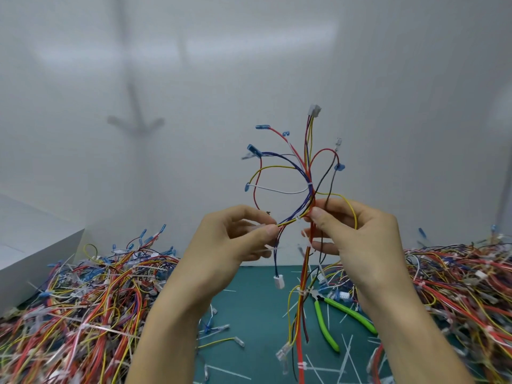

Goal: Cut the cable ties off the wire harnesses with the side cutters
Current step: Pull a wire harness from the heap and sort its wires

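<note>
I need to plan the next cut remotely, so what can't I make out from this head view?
- Side cutters: jaws hidden behind the hanging harness, so open or shut is unclear.
- Harness's lower end: cut off by the bottom edge.
- Wire piles, left and right: blurred and cut off at the sides; ties can't be counted.
- Left hand and right hand: fingers cover the wires they pinch.

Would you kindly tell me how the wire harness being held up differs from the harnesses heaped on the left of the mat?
The held harness is a single piece, raised upright between the left hand and right hand; the left pile is many harnesses tangled flat on the table. The held one's branches fan out separately; the pile's are hard to tell apart. Both have multicoloured wires, blue terminals and white cable ties.
</note>
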Motion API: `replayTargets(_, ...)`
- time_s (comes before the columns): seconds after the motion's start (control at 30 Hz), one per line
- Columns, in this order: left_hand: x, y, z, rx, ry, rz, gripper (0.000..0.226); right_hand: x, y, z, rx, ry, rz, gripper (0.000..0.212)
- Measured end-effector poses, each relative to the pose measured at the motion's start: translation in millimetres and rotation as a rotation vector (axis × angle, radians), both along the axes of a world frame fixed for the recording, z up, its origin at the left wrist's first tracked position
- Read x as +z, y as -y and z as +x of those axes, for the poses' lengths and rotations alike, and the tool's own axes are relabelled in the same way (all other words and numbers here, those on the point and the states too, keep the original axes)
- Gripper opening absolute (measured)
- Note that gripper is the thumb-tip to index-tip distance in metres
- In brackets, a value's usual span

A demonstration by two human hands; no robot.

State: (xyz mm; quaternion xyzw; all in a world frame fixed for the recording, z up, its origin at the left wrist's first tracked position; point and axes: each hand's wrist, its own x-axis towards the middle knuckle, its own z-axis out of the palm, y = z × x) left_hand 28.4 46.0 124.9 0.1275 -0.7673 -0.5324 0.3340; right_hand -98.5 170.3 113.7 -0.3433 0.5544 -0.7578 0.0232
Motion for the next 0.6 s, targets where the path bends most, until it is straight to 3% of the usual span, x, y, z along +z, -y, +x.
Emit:
replayTargets(0.27,2.4,1.7,3.3,0.076,-0.153,-0.022,0.007,2.5,-0.7,4.6,0.052,-0.006,-0.01,0.014)
replayTargets(0.6,3.8,-2.3,3.4,0.052,-0.156,0.074,0.016,1.7,-2.6,0.8,0.057,-0.003,-0.027,0.014)
